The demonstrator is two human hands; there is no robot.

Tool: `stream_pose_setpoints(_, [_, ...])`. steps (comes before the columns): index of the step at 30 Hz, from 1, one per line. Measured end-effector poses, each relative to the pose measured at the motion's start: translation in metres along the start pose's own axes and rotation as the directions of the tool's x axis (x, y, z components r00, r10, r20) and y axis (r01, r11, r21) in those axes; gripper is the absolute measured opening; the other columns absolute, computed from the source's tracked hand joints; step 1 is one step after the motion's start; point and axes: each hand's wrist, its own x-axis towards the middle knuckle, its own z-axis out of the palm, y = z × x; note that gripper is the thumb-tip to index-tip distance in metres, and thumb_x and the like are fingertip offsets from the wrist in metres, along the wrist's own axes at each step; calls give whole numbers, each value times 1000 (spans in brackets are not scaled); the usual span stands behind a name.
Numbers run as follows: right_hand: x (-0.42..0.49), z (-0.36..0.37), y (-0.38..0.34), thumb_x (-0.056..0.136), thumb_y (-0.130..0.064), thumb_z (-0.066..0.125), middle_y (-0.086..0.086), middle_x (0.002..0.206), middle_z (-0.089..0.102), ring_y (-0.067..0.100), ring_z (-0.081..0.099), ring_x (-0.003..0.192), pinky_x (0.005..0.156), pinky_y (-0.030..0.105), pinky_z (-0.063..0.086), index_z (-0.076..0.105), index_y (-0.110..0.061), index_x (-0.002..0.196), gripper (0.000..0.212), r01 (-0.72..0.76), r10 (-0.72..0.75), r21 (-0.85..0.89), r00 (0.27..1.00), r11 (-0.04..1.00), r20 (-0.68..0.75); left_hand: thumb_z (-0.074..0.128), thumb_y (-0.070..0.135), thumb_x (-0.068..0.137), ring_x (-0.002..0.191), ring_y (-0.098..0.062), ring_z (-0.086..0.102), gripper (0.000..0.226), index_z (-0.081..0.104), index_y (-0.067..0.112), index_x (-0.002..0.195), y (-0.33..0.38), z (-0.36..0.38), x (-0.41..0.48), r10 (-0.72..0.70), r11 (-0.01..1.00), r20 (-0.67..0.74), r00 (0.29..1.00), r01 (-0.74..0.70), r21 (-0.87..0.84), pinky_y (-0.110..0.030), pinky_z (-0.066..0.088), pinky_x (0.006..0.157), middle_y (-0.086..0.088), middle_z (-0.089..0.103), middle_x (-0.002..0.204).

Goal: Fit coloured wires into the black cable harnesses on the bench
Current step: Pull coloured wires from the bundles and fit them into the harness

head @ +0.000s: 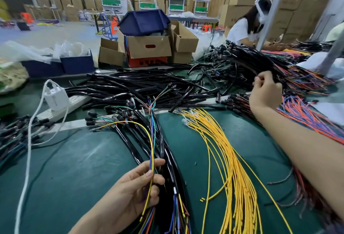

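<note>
The left hand (137, 185) grips a bundle of thin yellow, blue and green wires (152, 140) near the table's front edge. Its thumb is clamped across them, probably to hold their far ends fanned out by the glossy black sleeved harnesses (163, 150) lying alongside. The right hand (266, 92) reaches well away into the far-right heap of black harnesses with orange and blue tails (297, 77), fingers curled; whether it pinches anything I cannot tell. A spread of loose yellow wires (223, 150) lies between the hands on the green table (83, 159), seemingly kept within easy reach.
</note>
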Motion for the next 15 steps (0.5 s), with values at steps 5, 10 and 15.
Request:
stream_pose_setpoints(5, [-18, -24, -84, 101, -28, 41, -3, 72, 69, 7, 58, 57, 49, 16, 35, 49, -15, 105, 15, 159, -193, 414, 980, 896, 41, 53, 11, 80, 45, -19, 58, 16, 65, 0, 83, -3, 12, 1, 134, 991, -157, 979, -134, 11, -29, 53, 46, -17, 61, 66])
stream_pose_setpoints(10, [-61, -54, -158, 102, -18, 41, 7, 59, 67, 14, 48, 35, 36, 21, 33, 42, -23, 87, 15, -157, -330, 792, 849, 590, 413, 47, 9, 90, 58, -23, 69, 18, 58, -3, 83, -6, 18, 2, 215, 977, -258, 942, -205, 66, -28, 58, 52, -25, 69, 81])
stream_pose_setpoints(15, [-98, -68, -190, 103, -16, 38, 4, 52, 63, 11, 42, 35, 36, 17, 33, 43, -15, 93, 11, -456, -401, 774, 671, 440, 624, 51, 12, 81, 72, -27, 72, 16, 56, -3, 84, -3, 17, -1, 168, 986, -211, 963, -159, 57, -27, 58, 55, -30, 69, 92])
